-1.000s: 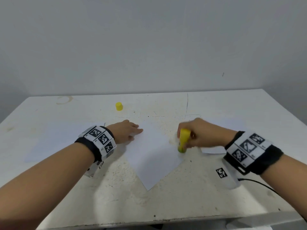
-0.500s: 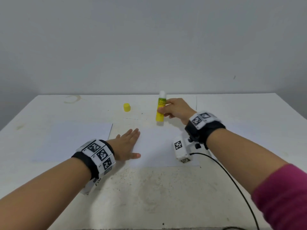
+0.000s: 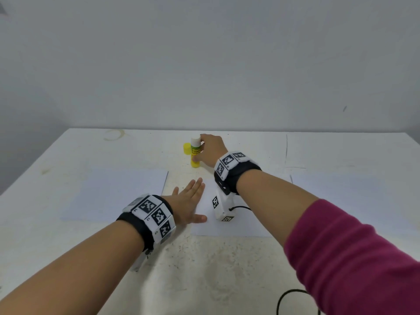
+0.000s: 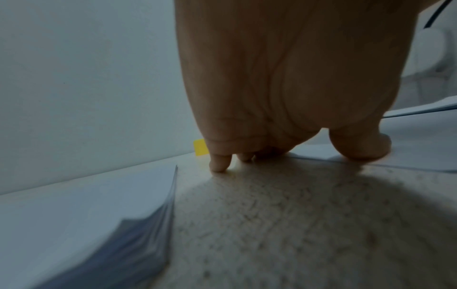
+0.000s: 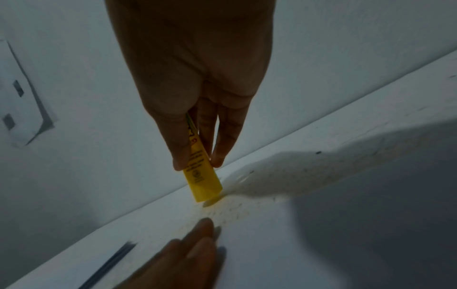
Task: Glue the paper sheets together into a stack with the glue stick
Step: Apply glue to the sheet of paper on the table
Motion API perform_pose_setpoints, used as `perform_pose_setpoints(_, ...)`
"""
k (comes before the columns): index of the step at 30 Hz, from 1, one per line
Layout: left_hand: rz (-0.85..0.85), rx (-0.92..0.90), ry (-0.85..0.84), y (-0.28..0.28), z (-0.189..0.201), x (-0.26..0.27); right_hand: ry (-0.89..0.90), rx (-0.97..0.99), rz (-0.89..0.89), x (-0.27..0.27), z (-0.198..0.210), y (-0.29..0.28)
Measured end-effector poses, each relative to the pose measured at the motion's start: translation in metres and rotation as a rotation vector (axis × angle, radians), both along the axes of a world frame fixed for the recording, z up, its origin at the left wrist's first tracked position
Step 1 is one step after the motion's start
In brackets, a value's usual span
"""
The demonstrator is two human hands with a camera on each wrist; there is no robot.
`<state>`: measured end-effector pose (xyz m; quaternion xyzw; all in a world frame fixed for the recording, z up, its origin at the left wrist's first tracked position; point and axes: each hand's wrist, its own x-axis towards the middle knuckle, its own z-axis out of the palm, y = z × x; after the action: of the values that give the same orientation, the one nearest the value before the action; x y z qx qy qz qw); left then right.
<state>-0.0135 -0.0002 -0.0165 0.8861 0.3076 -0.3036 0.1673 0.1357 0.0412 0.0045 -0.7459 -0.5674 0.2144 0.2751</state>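
The yellow glue stick [image 3: 195, 155] stands upright at the far middle of the table, its white tip exposed. My right hand [image 3: 210, 152] pinches its barrel between thumb and fingers; in the right wrist view the glue stick [image 5: 201, 176] has its base down on the table. Its yellow cap [image 3: 186, 148] stands just to its left. My left hand [image 3: 189, 202] lies flat with straight fingers on the left edge of the middle paper sheet [image 3: 229, 226]. A stack of paper sheets [image 3: 116, 194] lies to the left. In the left wrist view my left hand [image 4: 272, 148] presses down.
Another paper sheet [image 3: 354, 192] lies at the right of the white table [image 3: 204, 276]. A black cable [image 3: 293, 296] runs off the near right edge. A grey wall rises directly behind the table.
My right hand carried the glue stick from the middle sheet to the far side and stood it beside the cap. The left hand flattened on the sheet, which now lies square.
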Motion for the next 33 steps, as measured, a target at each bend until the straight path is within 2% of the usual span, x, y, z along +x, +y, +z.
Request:
perform_pose_setpoints(9, 0.013, -0.009, -0.016, 0.002, 0.000, 0.000, -0.128, -0.076, 0.036, -0.005, -0.004, -0.002)
perform_pose_setpoints(15, 0.002, 0.030, -0.067, 0.004, -0.001, -0.004, -0.081, -0.187, 0.010, 0.003, 0.011, -0.019)
perform_pose_setpoints(18, -0.015, 0.028, -0.065, 0.006, 0.002, -0.004, -0.028, -0.179, 0.015, 0.029, 0.032, -0.056)
perform_pose_setpoints(20, -0.033, 0.013, -0.061, 0.008, 0.003, -0.005, -0.091, -0.213, 0.031, 0.058, 0.043, -0.093)
perform_pose_setpoints(23, -0.067, 0.004, -0.068, 0.012, 0.002, -0.008, -0.244, -0.445, 0.019, 0.111, 0.043, -0.157)
perform_pose_setpoints(25, -0.076, 0.002, -0.061, 0.012, 0.000, -0.008, -0.277, -0.651, -0.019, 0.137, 0.036, -0.197)
perform_pose_setpoints(27, -0.089, 0.015, -0.048, 0.012, -0.001, -0.007, -0.331, -0.770, -0.029, 0.152, 0.025, -0.225)
perform_pose_setpoints(31, -0.100, 0.027, -0.030, 0.013, -0.002, -0.005, -0.354, -0.750, -0.059, 0.179, -0.007, -0.246)
perform_pose_setpoints(33, -0.103, 0.030, -0.022, 0.012, 0.001, -0.005, -0.321, -0.725, -0.058, 0.172, -0.003, -0.248)
